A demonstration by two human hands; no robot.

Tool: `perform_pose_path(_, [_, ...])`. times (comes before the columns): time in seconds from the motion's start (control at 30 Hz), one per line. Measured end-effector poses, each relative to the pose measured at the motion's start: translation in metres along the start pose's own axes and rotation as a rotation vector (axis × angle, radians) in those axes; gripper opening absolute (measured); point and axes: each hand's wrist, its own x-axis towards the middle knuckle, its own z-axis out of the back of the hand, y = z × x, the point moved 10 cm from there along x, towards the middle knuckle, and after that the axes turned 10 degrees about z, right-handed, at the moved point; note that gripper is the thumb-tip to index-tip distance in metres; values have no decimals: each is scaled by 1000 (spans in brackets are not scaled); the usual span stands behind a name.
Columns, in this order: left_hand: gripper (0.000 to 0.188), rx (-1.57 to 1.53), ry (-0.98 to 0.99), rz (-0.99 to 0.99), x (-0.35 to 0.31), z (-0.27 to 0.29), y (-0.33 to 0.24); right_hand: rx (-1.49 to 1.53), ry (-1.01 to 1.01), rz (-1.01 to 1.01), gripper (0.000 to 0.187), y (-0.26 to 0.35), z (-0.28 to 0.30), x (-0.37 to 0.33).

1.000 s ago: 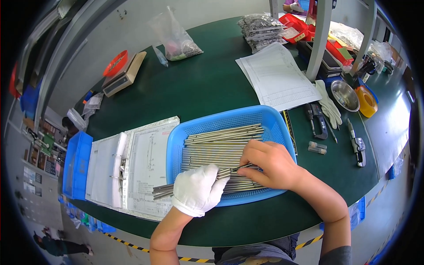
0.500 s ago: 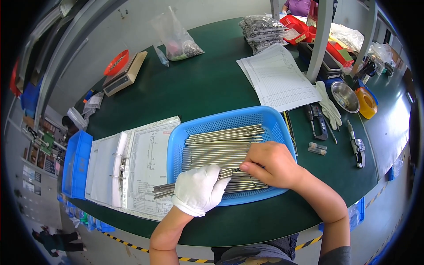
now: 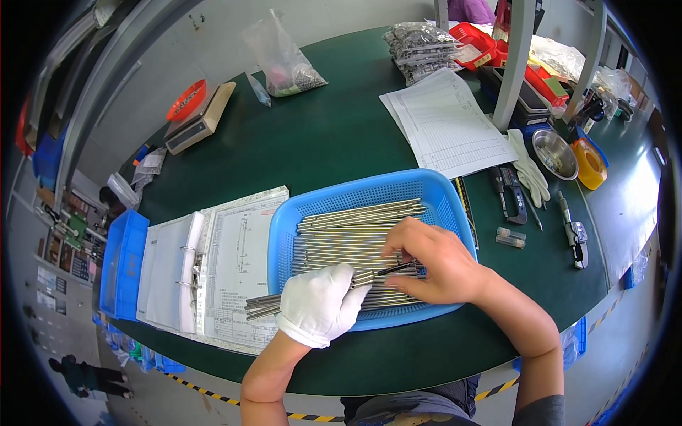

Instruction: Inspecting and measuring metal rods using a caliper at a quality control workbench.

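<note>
My left hand (image 3: 317, 304), in a white glove, is closed around a bundle of thin metal rods (image 3: 264, 305). The rods stick out on both sides of the fist, over the near left rim of a blue perforated basket (image 3: 348, 326). More metal rods (image 3: 348, 245) lie side by side inside the basket. At the right ends of the held bundle is a thin dark stick-like piece (image 3: 395, 269); whether it sits in a rod I cannot tell. My bare right hand (image 3: 444, 268) hovers around this piece, thumb and fingers apart.
Left of the basket lies an open ring binder (image 3: 238, 263) with a drawing, beside a blue tray (image 3: 122, 266). To the right are a micrometer (image 3: 510, 195), another gauge (image 3: 575, 241), a white glove (image 3: 527, 170) and a metal bowl (image 3: 555, 155). Papers (image 3: 447, 128) lie behind.
My right thumb and fingers have spread from a pinch at the rod ends, and the dark thin piece now shows between them. My left hand keeps its place on the bundle.
</note>
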Motion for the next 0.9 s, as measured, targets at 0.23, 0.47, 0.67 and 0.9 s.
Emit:
perform_pose_path(0.23, [20, -6, -10, -10, 0, 1, -2, -92, -4, 124, 15, 9, -2, -2])
perform_pose_path(0.47, [21, -2, 8, 2, 1, -1, 0, -100, 53, 84, 16, 7, -6, -2])
perform_pose_path(0.67, [22, -6, 10, -10, 1, -1, -2, -141, 111, 139, 21, 4, -11, -5])
perform_pose_path(0.9, [22, 2, 18, 3, 1, -1, -2, -152, 140, 178, 24, 5, -13, -4])
